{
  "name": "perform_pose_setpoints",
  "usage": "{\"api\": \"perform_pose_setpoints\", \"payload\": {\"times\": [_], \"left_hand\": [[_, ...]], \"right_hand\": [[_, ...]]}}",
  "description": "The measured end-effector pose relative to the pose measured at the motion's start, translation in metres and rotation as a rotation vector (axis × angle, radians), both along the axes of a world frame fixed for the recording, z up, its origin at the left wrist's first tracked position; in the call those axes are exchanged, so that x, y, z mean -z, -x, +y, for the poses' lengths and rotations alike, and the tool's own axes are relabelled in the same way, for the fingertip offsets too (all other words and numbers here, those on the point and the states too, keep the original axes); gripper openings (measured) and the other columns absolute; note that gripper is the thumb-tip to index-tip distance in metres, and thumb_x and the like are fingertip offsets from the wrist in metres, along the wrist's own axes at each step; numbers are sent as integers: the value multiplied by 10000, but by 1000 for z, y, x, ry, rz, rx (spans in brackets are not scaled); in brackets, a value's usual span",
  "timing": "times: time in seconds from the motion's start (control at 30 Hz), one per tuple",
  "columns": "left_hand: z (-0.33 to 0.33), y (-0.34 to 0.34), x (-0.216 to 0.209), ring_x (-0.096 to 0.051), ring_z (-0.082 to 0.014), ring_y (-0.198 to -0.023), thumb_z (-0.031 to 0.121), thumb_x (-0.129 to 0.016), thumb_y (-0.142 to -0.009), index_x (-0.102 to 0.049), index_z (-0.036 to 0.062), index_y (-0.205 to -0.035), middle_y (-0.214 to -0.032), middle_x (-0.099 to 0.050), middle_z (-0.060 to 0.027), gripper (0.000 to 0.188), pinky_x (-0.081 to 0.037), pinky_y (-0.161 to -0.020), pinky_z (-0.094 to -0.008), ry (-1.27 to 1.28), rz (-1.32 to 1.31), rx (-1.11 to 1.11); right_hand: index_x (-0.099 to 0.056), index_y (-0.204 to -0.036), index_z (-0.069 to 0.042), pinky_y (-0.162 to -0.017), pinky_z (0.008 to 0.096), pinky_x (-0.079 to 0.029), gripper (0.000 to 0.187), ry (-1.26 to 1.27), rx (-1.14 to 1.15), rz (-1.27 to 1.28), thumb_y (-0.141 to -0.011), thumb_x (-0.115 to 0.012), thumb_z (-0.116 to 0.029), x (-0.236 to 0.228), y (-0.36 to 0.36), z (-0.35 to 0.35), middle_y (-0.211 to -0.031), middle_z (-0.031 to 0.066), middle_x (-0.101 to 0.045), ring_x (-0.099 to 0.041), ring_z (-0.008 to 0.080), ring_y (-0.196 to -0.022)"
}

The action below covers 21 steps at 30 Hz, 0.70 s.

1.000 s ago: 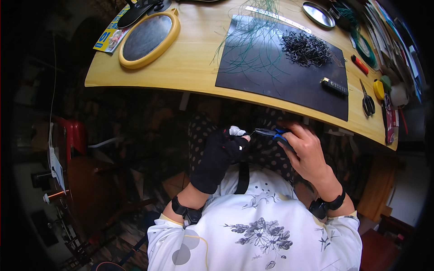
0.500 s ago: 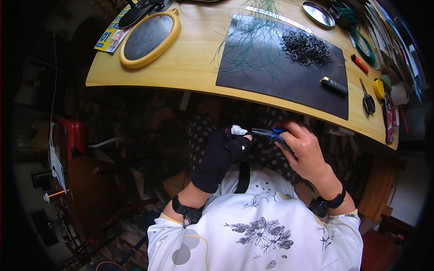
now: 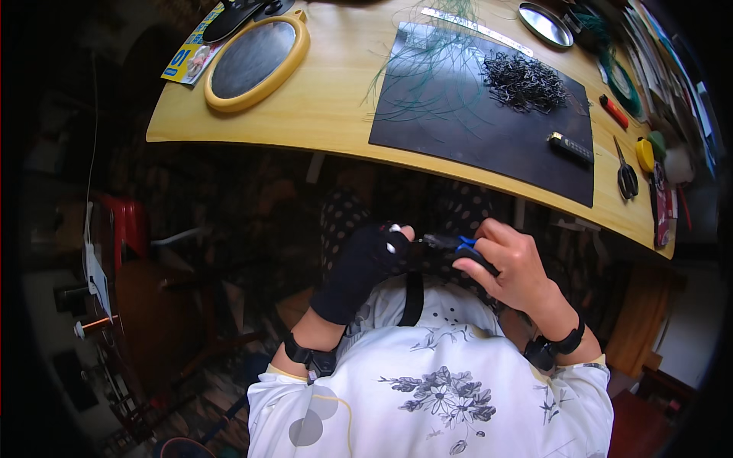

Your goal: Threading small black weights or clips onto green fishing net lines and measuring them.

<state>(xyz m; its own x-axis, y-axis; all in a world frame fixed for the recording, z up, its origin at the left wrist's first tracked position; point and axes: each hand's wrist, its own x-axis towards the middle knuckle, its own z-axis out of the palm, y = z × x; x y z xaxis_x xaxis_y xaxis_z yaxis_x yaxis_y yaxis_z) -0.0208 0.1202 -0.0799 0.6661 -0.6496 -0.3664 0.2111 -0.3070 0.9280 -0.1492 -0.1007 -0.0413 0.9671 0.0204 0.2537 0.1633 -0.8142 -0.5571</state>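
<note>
My left hand (image 3: 374, 248), in a black fingerless glove with white wrapping on its fingers, is held over my lap. Its thumb and fingers are pressed together at the tip; what they pinch is too small to make out. My right hand (image 3: 510, 258) is bare and closed round a pair of small pliers (image 3: 464, 244) with blue-and-black handles. The jaws of the pliers point left, close to the left thumb tip. A tiny shiny bit shows between jaws and thumb.
On the wooden table (image 3: 252, 126) ahead lies a black mat (image 3: 489, 145) with a heap of short black pieces (image 3: 527, 82), green wires (image 3: 435, 76) and a small black device (image 3: 571, 146). Scissors (image 3: 627, 179) and an orange-red tool (image 3: 614, 111) lie rightward. At left stands a yellow-rimmed mirror (image 3: 256, 65).
My left hand has turned, so its thumb now points up and the white wrapping shows less. The pliers have dropped slightly, and my right hand's grip has rolled round their handles.
</note>
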Motion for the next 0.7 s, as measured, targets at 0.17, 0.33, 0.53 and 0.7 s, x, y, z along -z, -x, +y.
{"api": "perform_pose_setpoints", "payload": {"times": [0.17,0.33,0.53,0.7], "left_hand": [[4,26,10,-592,-122,-929,32,-780,-905,-632,57,-1263,-989,-610,-18,388,-500,-810,-277,134,-549,-127],[1,29,6,-585,-123,-890,3,-758,-915,-615,63,-1219,-978,-598,-12,340,-509,-813,-284,185,-278,-225],[-3,18,3,-522,-76,-736,150,-606,-1054,-546,106,-896,-794,-539,32,174,-470,-712,-275,472,365,-323],[-1,10,15,-515,-77,-685,166,-546,-1084,-539,108,-873,-754,-522,35,219,-465,-656,-280,692,634,-300]], "right_hand": [[-604,-733,5,-517,356,-453,373,-91,-42,2,-868,-819,-269,10,-2,11,-753,113,-525,-546,260,-602],[-606,-736,11,-499,355,-444,351,-106,-44,-15,-874,-816,-236,16,-3,14,-743,122,-526,-532,262,-570],[-619,-753,11,-496,357,-453,327,-111,-46,-10,-870,-818,-221,20,-3,15,-754,130,-544,-552,272,-573],[-626,-764,7,-494,362,-460,314,-87,-36,1,-869,-818,-217,21,0,13,-751,128,-542,-558,278,-570]]}}
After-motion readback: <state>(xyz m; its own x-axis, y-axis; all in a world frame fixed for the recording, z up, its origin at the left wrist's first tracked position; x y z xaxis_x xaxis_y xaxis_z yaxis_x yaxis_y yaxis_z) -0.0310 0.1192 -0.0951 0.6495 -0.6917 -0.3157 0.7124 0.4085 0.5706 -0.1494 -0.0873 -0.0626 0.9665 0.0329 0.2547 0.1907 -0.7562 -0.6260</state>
